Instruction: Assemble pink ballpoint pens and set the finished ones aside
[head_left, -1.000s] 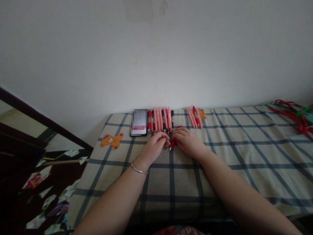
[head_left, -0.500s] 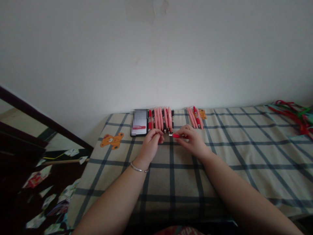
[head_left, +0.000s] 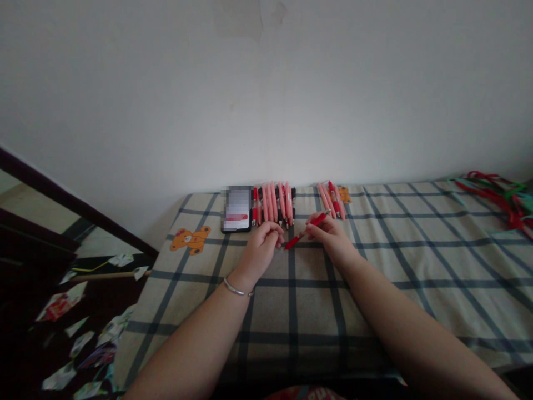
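Note:
A red pen (head_left: 296, 240) is pinched in my right hand (head_left: 328, 233), slanting down to the left over the cloth. My left hand (head_left: 264, 241), with a silver bangle at the wrist, is closed with curled fingers right beside the pen's lower end. Whether those fingertips touch the pen or hold anything small, I cannot tell. Just beyond my left hand lies a row of several pink, red and black pens (head_left: 272, 203). Past my right hand is a smaller group of pink and red pens (head_left: 336, 201).
A phone (head_left: 237, 209) lies left of the pen row, its screen partly pixelated. Red and green ribbons (head_left: 499, 194) are heaped at far right on the checked tablecloth (head_left: 266, 316). A wall stands behind; scraps and wrappers (head_left: 83, 344) fill the dark area at lower left.
The red pen has turned in my right hand, from nearly level to a slant, and more of it shows. My left hand has shifted slightly right toward its lower end.

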A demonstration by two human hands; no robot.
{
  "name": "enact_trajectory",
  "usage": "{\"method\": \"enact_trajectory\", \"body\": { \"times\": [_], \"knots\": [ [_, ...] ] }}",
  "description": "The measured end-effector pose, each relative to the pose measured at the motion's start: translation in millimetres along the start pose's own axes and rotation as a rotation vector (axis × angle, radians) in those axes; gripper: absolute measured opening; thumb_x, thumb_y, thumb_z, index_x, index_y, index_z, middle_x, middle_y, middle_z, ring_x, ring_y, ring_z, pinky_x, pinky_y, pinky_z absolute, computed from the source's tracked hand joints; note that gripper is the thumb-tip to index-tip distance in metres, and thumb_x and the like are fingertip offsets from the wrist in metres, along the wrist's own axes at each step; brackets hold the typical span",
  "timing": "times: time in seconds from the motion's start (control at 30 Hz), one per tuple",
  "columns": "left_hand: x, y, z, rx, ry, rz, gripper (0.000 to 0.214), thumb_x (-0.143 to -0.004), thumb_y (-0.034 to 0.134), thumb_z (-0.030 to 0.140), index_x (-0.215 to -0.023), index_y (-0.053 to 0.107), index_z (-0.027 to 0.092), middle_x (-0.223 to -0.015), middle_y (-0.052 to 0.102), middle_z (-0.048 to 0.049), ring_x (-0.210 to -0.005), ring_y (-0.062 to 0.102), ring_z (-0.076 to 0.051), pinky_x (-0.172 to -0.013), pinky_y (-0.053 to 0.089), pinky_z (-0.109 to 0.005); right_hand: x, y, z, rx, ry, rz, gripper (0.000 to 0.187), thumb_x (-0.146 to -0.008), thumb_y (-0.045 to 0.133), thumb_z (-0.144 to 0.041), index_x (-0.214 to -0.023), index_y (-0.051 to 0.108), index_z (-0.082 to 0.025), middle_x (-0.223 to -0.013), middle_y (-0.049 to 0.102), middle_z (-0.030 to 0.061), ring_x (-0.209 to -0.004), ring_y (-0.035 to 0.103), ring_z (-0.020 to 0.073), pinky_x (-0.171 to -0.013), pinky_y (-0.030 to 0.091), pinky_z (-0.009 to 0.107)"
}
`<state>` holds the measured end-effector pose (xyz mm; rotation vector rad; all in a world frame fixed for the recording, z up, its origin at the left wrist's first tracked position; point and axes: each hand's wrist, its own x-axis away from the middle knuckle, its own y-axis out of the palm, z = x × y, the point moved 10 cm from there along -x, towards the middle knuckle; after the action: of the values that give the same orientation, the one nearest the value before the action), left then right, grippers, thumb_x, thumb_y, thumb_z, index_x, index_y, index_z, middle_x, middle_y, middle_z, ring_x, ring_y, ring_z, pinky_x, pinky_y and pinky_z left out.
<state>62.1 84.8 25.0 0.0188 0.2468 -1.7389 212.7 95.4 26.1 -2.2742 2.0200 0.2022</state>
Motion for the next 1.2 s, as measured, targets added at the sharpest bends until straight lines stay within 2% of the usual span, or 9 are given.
{"method": "enact_trajectory", "body": {
  "times": [0.13,0.3,0.5,0.7,0.77,0.97,1.2],
  "knots": [
    [1,5.6,5,-0.164,0.062,-0.041,0.015,-0.084,0.041,0.017,-0.081,0.056,0.017,-0.077,0.059,-0.0011,-0.074,0.056,-0.013,-0.07,0.045,-0.025,-1,7,11,0.002,0.073,-0.058,0.024,-0.07,0.064,-0.038,-0.078,0.053,-0.018,-0.061,0.05,-0.0054,-0.053,0.046,0.0084,-0.053,0.039,0.023],
    [3,12.6,16,-0.443,0.194,-0.069,0.009,-0.082,0.049,0.018,-0.086,0.058,0.017,-0.087,0.061,-0.0032,-0.084,0.057,-0.016,-0.078,0.045,-0.029,2,16,21,0.015,0.177,-0.13,0.027,-0.071,0.063,-0.04,-0.083,0.056,-0.016,-0.066,0.06,-0.002,-0.061,0.055,0.0106,-0.06,0.044,0.025],
    [4,19.0,10,-0.486,0.171,-0.153,0.014,-0.084,0.051,0.024,-0.095,0.057,0.017,-0.091,0.062,-0.0035,-0.08,0.058,-0.014,-0.071,0.047,-0.026,3,13,23,-0.008,0.191,-0.092,0.031,-0.069,0.065,-0.042,-0.083,0.053,-0.017,-0.066,0.064,-0.0007,-0.06,0.059,0.0115,-0.059,0.046,0.026],
    [6,25.0,13,-0.55,0.2,-0.213,0.015,-0.081,0.054,0.021,-0.095,0.058,0.018,-0.093,0.064,-0.0035,-0.086,0.06,-0.016,-0.075,0.047,-0.027,4,18,19,-0.036,0.191,-0.135,0.031,-0.07,0.064,-0.042,-0.08,0.048,-0.018,-0.066,0.065,-0.0003,-0.061,0.06,0.0117,-0.059,0.046,0.025],
    [5,23.2,14,-0.553,0.211,-0.187,0.014,-0.083,0.052,0.021,-0.095,0.059,0.017,-0.094,0.065,-0.0042,-0.087,0.06,-0.016,-0.076,0.048,-0.028,5,18,17,-0.04,0.183,-0.13,0.03,-0.07,0.065,-0.042,-0.079,0.048,-0.018,-0.067,0.064,-0.0004,-0.06,0.059,0.011,-0.059,0.046,0.025],
    [4,7.7,23,-0.653,0.287,0.003,0.015,-0.082,0.054,0.019,-0.095,0.062,0.018,-0.093,0.067,-0.0037,-0.089,0.06,-0.017,-0.082,0.047,-0.032,4,11,14,0.08,0.138,-0.098,0.027,-0.072,0.063,-0.041,-0.082,0.054,-0.017,-0.07,0.063,-0.0002,-0.06,0.056,0.0103,-0.058,0.045,0.024],
    [3,2.5,27,-0.69,0.332,0.069,0.013,-0.08,0.056,0.015,-0.092,0.062,0.018,-0.092,0.067,-0.0029,-0.089,0.059,-0.017,-0.085,0.045,-0.034,0,4,16,0.249,0.083,-0.071,0.027,-0.074,0.06,-0.04,-0.086,0.059,-0.016,-0.074,0.064,0.0026,-0.06,0.056,0.0117,-0.056,0.044,0.024]
  ]
}}
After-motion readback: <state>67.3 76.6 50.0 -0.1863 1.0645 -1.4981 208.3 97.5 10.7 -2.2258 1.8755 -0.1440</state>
